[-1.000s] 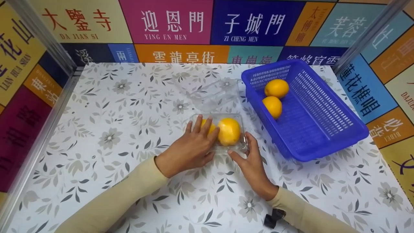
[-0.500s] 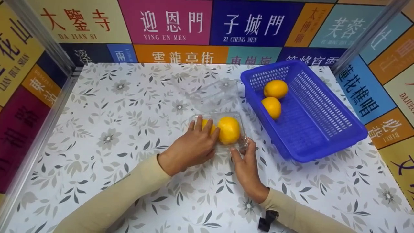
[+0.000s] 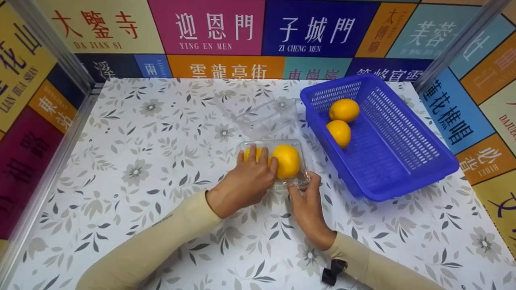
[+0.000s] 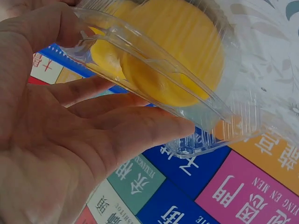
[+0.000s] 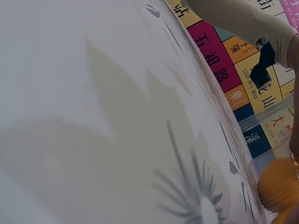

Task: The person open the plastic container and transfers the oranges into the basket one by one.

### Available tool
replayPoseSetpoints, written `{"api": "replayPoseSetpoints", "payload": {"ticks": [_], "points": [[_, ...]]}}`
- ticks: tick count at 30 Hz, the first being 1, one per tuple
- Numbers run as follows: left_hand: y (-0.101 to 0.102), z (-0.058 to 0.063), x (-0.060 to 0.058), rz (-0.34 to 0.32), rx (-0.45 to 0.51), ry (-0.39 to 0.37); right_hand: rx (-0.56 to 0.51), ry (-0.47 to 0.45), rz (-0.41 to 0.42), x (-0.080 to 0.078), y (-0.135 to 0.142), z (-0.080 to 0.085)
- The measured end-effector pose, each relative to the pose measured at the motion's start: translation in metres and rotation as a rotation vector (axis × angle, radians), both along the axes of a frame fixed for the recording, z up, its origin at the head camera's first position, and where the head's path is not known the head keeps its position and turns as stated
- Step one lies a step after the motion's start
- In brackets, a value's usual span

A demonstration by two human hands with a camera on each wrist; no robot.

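A clear plastic box (image 3: 271, 143) holding two round yellow-orange fruits stands on the table before me. The right fruit (image 3: 286, 162) shows fully; fingers partly cover the left fruit (image 3: 246, 154). My left hand (image 3: 246, 183) spreads over the left half of the box. In the left wrist view, its fingers (image 4: 140, 135) reach out fairly straight along the clear box (image 4: 187, 150), with the thumb (image 4: 70, 28) at the rim. My right hand (image 3: 309, 209) pinches the near right corner between thumb and fingers. The right wrist view mostly shows tablecloth, with a fruit (image 5: 276, 184) at its edge.
A blue perforated basket (image 3: 375, 161) stands to the right, with an upper fruit (image 3: 344, 110) and a lower fruit (image 3: 339, 133) at its left end. Behind the box lies another clear plastic piece (image 3: 268, 117). Printed panels (image 3: 219, 26) wall in the floral-covered table.
My left hand has shifted slightly right over the box, and its fingers bend more. The right hand's fingers have drawn in against the near right corner. Basket and its fruits stay put.
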State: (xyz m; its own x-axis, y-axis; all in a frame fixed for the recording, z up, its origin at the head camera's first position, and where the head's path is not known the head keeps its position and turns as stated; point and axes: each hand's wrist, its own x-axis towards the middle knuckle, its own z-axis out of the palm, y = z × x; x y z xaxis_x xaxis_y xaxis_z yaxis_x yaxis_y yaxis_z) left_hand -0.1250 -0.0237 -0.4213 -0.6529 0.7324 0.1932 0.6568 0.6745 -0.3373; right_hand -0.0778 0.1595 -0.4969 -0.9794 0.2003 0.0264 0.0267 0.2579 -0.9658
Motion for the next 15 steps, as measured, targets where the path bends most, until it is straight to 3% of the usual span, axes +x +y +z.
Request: {"api": "replayPoseSetpoints", "payload": {"ticks": [5, 11, 15], "points": [[-0.001, 0.009, -0.004, -0.012, -0.015, -0.102, -0.041, 0.009, 0.013, -0.001, -0.001, 0.0], [-0.002, 0.024, -0.009, -0.035, 0.03, -0.29, -0.031, -0.013, 0.01, -0.002, -0.001, 0.0], [-0.005, 0.029, -0.013, -0.047, 0.049, -0.36, -0.043, -0.017, 0.011, -0.002, -0.001, 0.001]]}}
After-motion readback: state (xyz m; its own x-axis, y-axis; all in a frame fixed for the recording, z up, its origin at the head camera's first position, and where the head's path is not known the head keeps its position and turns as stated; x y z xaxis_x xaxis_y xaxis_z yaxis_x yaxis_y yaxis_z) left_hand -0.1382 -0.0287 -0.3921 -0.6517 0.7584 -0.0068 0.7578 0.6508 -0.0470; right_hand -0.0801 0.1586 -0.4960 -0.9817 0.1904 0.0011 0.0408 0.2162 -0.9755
